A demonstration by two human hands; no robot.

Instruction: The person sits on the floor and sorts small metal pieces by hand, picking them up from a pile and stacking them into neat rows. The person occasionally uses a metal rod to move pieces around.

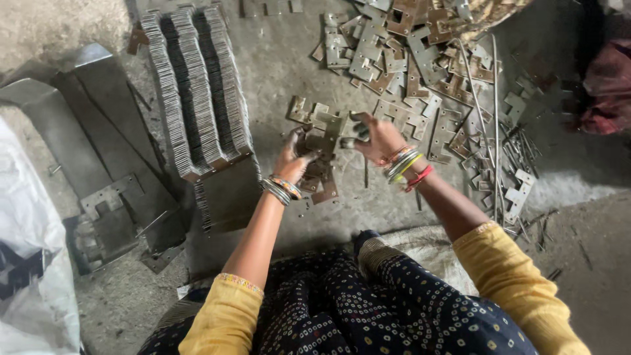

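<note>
Seated on the floor, I look down at both hands held over a small heap of flat metal hinge plates (pixel 321 181). My left hand (pixel 294 160) grips one hinge plate (pixel 320 142) at its left side. My right hand (pixel 376 137) holds a second hinge plate (pixel 346 126) that meets the first between the hands. Bangles sit on both wrists, and the sleeves are yellow.
A long stack of hinge plates on edge (pixel 197 89) runs up the left. A loose pile of hinge plates (pixel 407 56) lies at the top, thin metal rods (pixel 494 125) to the right. Dark metal sheets (pixel 98 151) and a white sack (pixel 26 263) are left.
</note>
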